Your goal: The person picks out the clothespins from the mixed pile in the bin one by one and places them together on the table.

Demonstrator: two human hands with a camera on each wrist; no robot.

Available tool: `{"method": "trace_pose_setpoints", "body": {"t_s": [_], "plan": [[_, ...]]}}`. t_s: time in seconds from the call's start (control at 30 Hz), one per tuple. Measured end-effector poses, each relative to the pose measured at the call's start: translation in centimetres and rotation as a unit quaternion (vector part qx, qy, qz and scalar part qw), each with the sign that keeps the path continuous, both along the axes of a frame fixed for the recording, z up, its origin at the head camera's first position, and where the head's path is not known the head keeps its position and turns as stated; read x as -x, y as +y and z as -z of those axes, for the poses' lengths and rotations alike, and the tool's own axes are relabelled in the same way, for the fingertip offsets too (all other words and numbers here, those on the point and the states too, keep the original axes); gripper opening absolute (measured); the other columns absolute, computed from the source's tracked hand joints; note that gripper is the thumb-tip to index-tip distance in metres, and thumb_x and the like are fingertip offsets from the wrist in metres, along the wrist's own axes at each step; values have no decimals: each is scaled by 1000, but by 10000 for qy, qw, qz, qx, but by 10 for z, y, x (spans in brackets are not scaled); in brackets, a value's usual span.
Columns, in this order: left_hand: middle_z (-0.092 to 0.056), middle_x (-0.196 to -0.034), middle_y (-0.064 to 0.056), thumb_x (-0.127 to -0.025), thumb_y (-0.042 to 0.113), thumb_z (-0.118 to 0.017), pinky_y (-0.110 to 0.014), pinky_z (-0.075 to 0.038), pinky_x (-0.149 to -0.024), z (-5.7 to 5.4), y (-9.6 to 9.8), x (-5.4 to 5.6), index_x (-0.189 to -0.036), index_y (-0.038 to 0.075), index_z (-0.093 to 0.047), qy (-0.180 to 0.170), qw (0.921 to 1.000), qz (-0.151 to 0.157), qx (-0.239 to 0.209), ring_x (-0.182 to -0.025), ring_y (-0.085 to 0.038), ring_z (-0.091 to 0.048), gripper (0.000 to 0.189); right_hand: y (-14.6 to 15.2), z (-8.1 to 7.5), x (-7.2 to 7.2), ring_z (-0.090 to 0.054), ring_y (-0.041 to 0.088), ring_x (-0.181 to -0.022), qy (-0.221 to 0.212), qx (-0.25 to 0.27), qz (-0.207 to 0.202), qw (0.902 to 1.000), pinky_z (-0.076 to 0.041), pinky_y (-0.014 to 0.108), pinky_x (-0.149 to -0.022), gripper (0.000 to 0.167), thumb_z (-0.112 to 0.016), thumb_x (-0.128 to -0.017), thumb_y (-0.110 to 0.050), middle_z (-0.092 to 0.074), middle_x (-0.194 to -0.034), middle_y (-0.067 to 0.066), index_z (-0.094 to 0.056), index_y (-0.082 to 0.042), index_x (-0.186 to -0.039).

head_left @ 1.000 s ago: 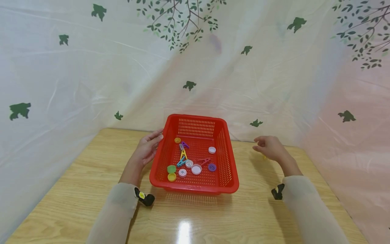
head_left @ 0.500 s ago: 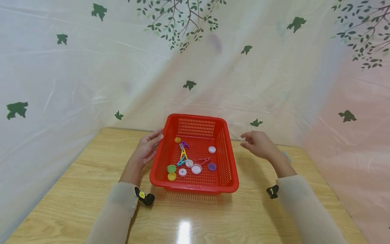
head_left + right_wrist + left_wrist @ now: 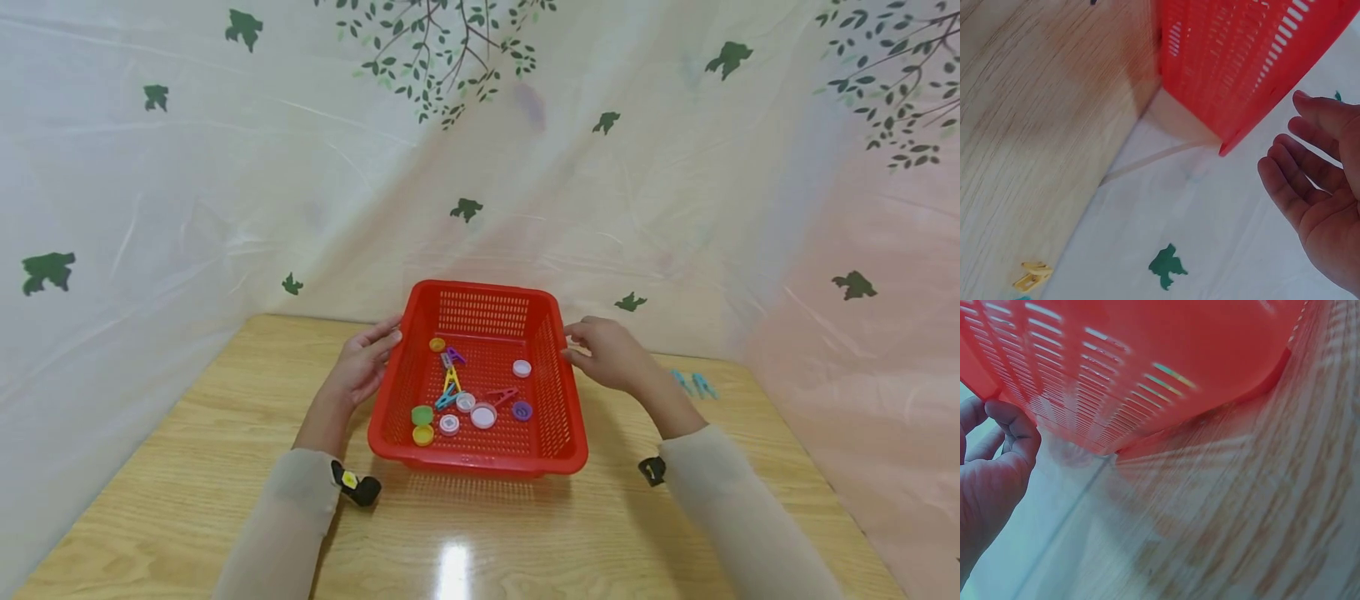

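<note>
A red plastic basket [image 3: 480, 461] with slotted walls stands on the table in the middle of the head view. My left hand [image 3: 360, 367] holds its left rim, the thumb against the edge in the left wrist view. Across from it, my right hand [image 3: 611, 354] reaches the right rim with loosely bent fingers; the right wrist view shows them beside the rim, holding nothing. Inside the basket lie several bottle caps, among them a green cap [image 3: 422, 415], a white cap [image 3: 522, 368] and a purple cap [image 3: 522, 412], plus clothespins, including a yellow clothespin [image 3: 452, 382] and a pink clothespin [image 3: 503, 396].
Two blue clothespins [image 3: 703, 386] lie on the wooden table [image 3: 615, 533] beyond my right forearm. A yellow clothespin [image 3: 1032, 276] is near the table's edge in the right wrist view. A pale curtain [image 3: 360, 208] with green leaf and bird shapes hangs behind.
My right hand has moved left from the table's right side to the basket's right rim, uncovering the blue clothespins. The left hand and the basket stay where they were.
</note>
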State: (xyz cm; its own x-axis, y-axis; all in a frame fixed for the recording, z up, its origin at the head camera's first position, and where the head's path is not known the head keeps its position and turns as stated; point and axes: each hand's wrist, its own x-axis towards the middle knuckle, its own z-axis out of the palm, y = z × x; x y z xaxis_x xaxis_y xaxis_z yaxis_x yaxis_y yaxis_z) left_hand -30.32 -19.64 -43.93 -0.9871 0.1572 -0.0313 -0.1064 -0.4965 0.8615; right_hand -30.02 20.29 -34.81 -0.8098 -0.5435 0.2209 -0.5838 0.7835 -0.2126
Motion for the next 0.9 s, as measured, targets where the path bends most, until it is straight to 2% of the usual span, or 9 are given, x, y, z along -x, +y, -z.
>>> {"method": "trace_pose_setpoints", "body": {"t_s": [0.2, 0.33, 0.53, 0.77, 0.9], "plan": [[-63, -135, -8, -101, 15, -65, -36, -59, -91, -1, -1, -1, -152, 11, -50, -30, 10000, -28, 30, -105, -19, -69, 54, -19, -3, -5, -66, 29, -102, 44, -203, -167, 9996, -61, 46, -87, 36, -76, -93, -16, -71, -114, 14, -70, -1, -125], [-63, -135, -8, -101, 15, -65, -36, -58, -92, -1, -1, -2, -152, 11, -49, -30, 10000, -43, 60, -106, -19, -69, 54, -30, -2, -9, -65, 31, -110, -101, -193, -190, 9996, -60, 47, -92, 37, -77, -93, -15, -70, -122, 14, -70, -3, -127], [-63, -135, -8, -102, 14, -63, -35, -59, -92, -1, -1, -3, -153, 10, -48, 34, 9999, 3, 97, -106, -18, -69, 54, -43, 1, -13, -65, 29, -111, -180, -322, -321, 9988, -59, 46, -93, 36, -77, -92, -13, -70, -121, 11, -71, -6, -127], [-64, -129, -6, -103, 13, -63, -33, -60, -89, -1, 1, -1, -153, 8, -46, 101, 9999, 15, 112, -103, -17, -68, 54, -57, 6, -15, -63, 22, -104, -324, -638, -250, 9971, -60, 41, -89, 39, -82, -89, -20, -70, -115, 5, -73, -13, -126], [-65, -126, -5, -103, 12, -62, -33, -61, -87, -1, 1, 0, -153, 8, -47, 95, 9999, -29, 103, -100, -16, -69, 52, -63, 10, -15, -62, 23, -110, -446, -779, -313, 9955, -59, 42, -92, 40, -81, -90, -22, -70, -120, 6, -72, -14, -128]]}}
